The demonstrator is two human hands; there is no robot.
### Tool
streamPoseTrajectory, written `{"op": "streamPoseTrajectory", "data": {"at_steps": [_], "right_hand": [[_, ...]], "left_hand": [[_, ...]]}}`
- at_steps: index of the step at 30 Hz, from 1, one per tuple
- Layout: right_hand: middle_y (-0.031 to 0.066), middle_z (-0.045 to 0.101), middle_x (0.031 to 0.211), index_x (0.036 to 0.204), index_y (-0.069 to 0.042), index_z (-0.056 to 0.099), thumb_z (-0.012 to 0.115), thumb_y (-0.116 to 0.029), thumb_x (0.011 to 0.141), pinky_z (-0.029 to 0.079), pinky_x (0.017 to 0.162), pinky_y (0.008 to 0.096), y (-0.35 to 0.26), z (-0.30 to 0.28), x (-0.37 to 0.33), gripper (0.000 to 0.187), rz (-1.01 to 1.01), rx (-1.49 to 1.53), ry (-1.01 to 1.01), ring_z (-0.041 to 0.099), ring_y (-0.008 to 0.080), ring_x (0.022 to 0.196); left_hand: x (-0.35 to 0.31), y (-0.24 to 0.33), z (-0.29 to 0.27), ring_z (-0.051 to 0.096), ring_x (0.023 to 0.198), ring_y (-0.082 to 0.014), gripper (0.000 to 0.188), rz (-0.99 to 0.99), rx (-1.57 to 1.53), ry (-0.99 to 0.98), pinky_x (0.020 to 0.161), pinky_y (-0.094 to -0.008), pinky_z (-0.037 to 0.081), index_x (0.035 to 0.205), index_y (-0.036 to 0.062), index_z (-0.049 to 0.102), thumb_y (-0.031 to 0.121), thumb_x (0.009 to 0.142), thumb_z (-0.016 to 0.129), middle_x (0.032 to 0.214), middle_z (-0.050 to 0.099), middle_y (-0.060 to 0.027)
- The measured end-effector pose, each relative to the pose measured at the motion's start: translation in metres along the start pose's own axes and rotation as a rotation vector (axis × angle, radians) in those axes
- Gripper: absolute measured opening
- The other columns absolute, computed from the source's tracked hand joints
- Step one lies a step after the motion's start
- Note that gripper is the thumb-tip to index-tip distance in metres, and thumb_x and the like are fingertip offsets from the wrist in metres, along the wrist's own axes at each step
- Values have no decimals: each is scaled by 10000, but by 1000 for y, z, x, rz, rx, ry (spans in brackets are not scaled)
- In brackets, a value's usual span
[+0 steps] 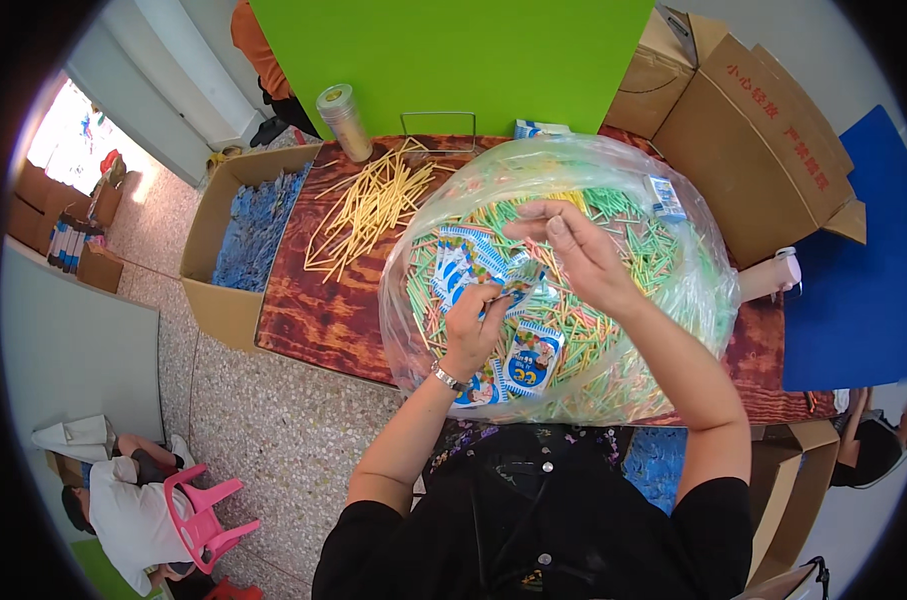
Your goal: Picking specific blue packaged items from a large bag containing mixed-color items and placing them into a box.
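Observation:
A clear plastic bag (708, 330) lies wide open on the table, full of thin pastel sticks (583, 350) in green, pink and yellow. Above it, my left hand (470, 325) is closed on a small blue-and-silver packet (518, 278) with its mouth upward. My right hand (583, 255) hovers just beyond that packet, fingers stretched leftward and thumb apart; I make out nothing in it. Several flat blue-and-white packets (458, 255) lie fanned out left of the held one. Another packet (533, 357) rests on the sticks, nearer me.
Loose yellow sticks (373, 205) are heaped on the dark red wooden table (323, 325), beside a lidded clear jar (345, 125). Cartons stand around: one with blue wrappers (258, 225) at left, a large one (753, 140) at right. A pale bottle (770, 277) touches the bag's right side. Other people are farther off.

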State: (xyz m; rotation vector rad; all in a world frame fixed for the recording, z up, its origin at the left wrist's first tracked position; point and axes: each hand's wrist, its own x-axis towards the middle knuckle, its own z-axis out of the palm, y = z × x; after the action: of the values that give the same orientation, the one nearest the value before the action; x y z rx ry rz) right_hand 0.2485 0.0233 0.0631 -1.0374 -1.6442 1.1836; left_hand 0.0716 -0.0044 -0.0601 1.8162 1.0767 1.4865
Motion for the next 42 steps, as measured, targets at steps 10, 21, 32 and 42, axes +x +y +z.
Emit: {"op": "streamPoseTrajectory", "data": {"at_steps": [10, 21, 32, 42], "right_hand": [[84, 617, 1199, 1215, -62, 538, 392, -231, 1021, 321, 1073, 418, 13, 22, 10, 296, -382, -331, 16, 469, 289, 1241], [132, 594, 1178, 1285, -122, 552, 586, -261, 907, 482, 857, 441, 15, 21, -10, 403, -169, -784, -223, 579, 341, 1055], [135, 664, 730, 1080, -18, 609, 619, -170, 876, 512, 661, 403, 114, 55, 10, 255, 71, -526, 145, 659, 319, 710], [137, 616, 895, 1066, -96, 627, 670, -272, 849, 509, 694, 419, 86, 46, -35, 283, -176, -683, -75, 628, 341, 804]], "left_hand": [[0, 0, -4, 522, 620, -121, 155, 50, -17, 10, 572, -256, 423, 922, 5, 600, 35, 819, 712, 771, 606, -68], [-16, -28, -12, 479, 661, -34, 137, -262, -388, 54, 565, -206, 403, 970, 7, 609, 22, 857, 684, 801, 589, 14], [-50, 4, -92, 564, 943, -331, 549, -145, 481, -527, 792, -381, 486, 1129, 38, 589, 326, 710, 798, 984, 617, -132], [-51, -1, -88, 584, 764, -229, 251, -59, 595, -482, 668, -360, 485, 889, 52, 652, 207, 732, 772, 786, 604, -64]]}}
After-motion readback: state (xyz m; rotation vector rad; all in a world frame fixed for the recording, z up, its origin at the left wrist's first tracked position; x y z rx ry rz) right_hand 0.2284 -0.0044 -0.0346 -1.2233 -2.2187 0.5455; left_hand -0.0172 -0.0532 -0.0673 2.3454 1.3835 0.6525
